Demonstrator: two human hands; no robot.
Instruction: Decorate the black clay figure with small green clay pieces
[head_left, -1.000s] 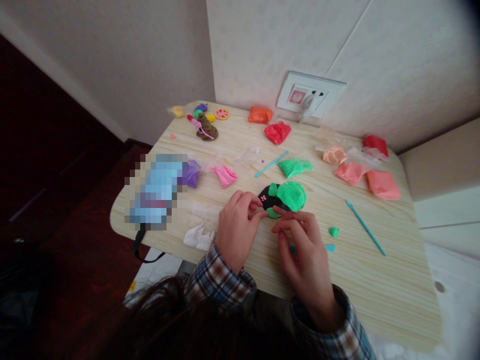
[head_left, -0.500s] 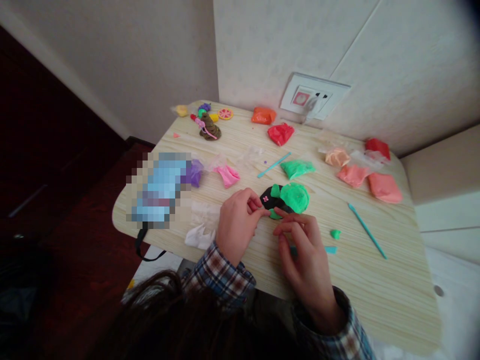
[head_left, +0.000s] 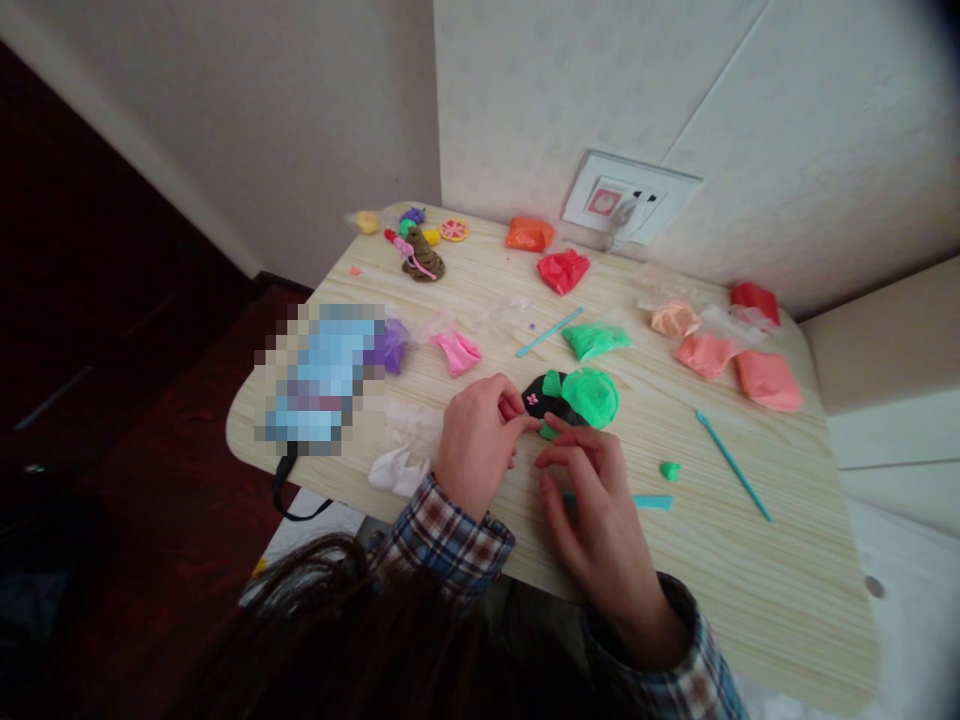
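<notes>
A flat black clay piece (head_left: 534, 394) lies on the table with a round green clay disc (head_left: 592, 398) on its right part. It bears a small pink bow-like shape and small green clay patches at its top and front edges. My left hand (head_left: 480, 445) is closed in a pinch at its near left edge, thumb beside the front green patch (head_left: 547, 432). My right hand (head_left: 596, 505) has its fingers apart, the index fingertip touching that patch. Under the right hand lies a flat blue tool (head_left: 654, 502), partly covered. A green clay lump (head_left: 670, 470) sits to its right.
Blue clay tools (head_left: 735, 465) lie at the right and behind the figure. Bags of green (head_left: 596, 341), pink (head_left: 457, 352), red (head_left: 563, 271) and coral clay (head_left: 768, 379) are scattered around. A brown clay model (head_left: 424, 255) stands at the back left, a blurred-out blue object (head_left: 326, 375) nearer.
My right hand has shifted slightly left and down, its lower fingers drawn nearer the left hand. My left hand keeps its pinch at the black piece; the view has shifted slightly.
</notes>
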